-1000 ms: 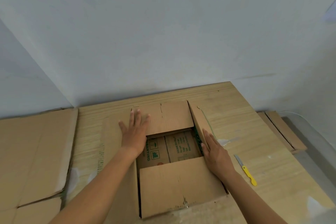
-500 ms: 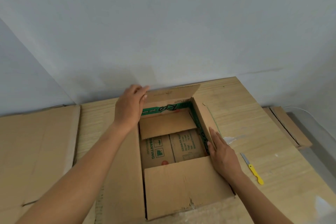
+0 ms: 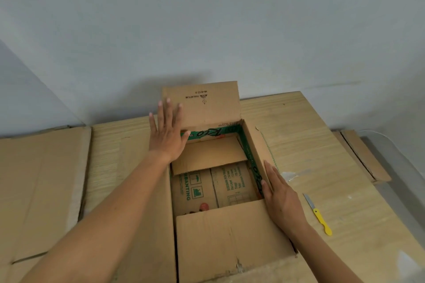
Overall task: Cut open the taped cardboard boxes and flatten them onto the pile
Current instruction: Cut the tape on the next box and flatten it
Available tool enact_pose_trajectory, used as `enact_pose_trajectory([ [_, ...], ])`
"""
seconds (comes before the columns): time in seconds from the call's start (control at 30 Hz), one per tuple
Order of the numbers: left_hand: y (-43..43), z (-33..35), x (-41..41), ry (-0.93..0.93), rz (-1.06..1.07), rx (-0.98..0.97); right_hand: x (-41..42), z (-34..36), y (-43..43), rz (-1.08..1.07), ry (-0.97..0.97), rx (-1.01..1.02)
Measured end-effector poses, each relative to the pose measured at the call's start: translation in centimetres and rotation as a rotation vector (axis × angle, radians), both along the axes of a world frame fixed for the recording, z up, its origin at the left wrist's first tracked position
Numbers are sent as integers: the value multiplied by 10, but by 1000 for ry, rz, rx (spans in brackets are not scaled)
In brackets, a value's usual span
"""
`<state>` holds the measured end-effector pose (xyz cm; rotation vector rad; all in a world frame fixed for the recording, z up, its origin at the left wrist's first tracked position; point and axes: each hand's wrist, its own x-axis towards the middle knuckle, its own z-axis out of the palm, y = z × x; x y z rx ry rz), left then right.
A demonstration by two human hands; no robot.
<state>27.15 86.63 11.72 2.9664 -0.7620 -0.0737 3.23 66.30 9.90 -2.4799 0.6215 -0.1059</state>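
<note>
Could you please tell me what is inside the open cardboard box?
Inside the box lie a plain folded-in flap and bottom panels with green print and a red mark. The near flap hides the rest of the floor.

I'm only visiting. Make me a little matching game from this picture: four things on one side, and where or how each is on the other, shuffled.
1 far flap
2 knife
3 left hand
4 right hand

A lies on the table
B stands upright
C flat on the right flap
D fingers spread, against the far flap

Pairs: 1-B, 2-A, 3-D, 4-C
</note>
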Motion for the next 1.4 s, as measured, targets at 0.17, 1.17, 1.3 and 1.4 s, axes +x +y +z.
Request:
enact_pose_trajectory([
  [0.17,2,-12,0,79,3,-13,0,-1,2,-6,2,-5],
  [1.17,92,-20,-190,333,52,-462,-16,44,59,496,-13,-275],
  [1.3,98,-14,-185,364,15,-415,-30,71,56,449,-129,-198],
  [1.4,102,-14,-184,381,-15,-408,-45,96,58,442,-142,-160],
])
